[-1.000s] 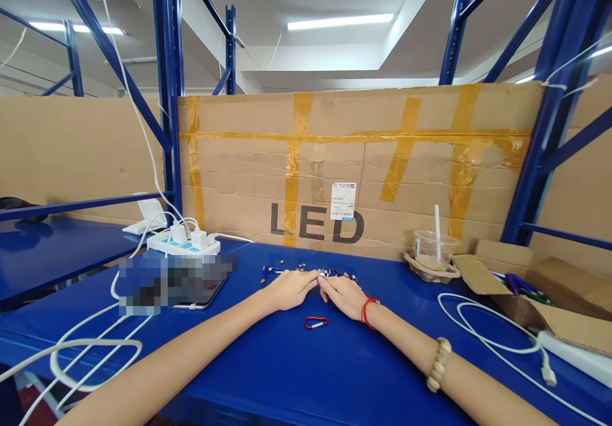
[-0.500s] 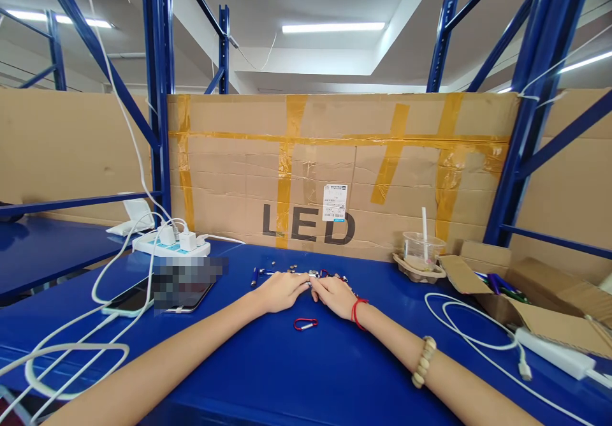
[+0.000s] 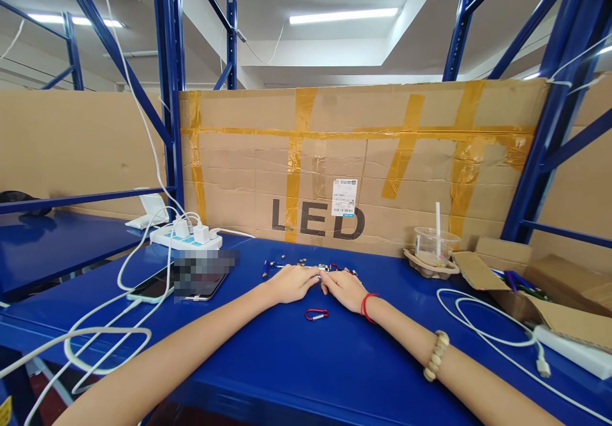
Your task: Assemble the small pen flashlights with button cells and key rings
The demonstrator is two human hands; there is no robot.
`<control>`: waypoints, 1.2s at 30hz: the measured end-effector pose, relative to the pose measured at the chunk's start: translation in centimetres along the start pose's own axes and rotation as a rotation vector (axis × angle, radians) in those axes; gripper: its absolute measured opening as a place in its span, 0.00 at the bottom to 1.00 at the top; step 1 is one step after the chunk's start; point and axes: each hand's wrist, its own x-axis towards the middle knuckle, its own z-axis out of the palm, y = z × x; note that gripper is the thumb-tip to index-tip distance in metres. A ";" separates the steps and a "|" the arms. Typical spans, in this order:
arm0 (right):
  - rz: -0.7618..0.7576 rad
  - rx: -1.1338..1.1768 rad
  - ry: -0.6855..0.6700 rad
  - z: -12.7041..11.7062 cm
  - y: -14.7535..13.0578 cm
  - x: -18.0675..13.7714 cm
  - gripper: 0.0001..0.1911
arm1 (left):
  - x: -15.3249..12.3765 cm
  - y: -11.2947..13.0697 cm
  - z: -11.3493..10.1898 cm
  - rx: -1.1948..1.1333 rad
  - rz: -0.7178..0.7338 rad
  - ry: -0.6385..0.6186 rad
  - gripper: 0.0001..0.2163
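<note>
My left hand [image 3: 292,284] and my right hand [image 3: 345,288] meet at the middle of the blue table, fingertips touching. Both have their fingers drawn together over something small that they hide. Just beyond the fingertips lies a cluster of small silver metal pieces [image 3: 324,267], with dark red bits to its right partly behind my right hand. A small blue cylinder [image 3: 265,269], with a thin silver rod beside it, rests to the left of my left hand. Nearer me, below the fingers, lies a red carabiner [image 3: 316,310] with a silver gate.
Left stand a white power strip [image 3: 184,241] with plugs and cables, and a phone [image 3: 152,283]. Right are a plastic cup [image 3: 433,247] with a straw in a carton holder, an opened cardboard box [image 3: 559,317] and a white cable. A cardboard panel [image 3: 239,171] closes the back.
The whole view has shifted, so the scene sits a little further right. Both hands stay together at the same spot on the table, and the carabiner has not moved.
</note>
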 end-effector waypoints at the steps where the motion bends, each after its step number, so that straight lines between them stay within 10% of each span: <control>1: -0.002 -0.004 -0.001 0.0 0.0 0.0 0.31 | 0.0 0.0 0.0 0.003 0.003 0.001 0.13; 36: -0.005 -0.022 -0.013 -0.6 -0.5 -0.1 0.29 | 0.1 -0.2 0.2 -0.019 0.019 0.003 0.13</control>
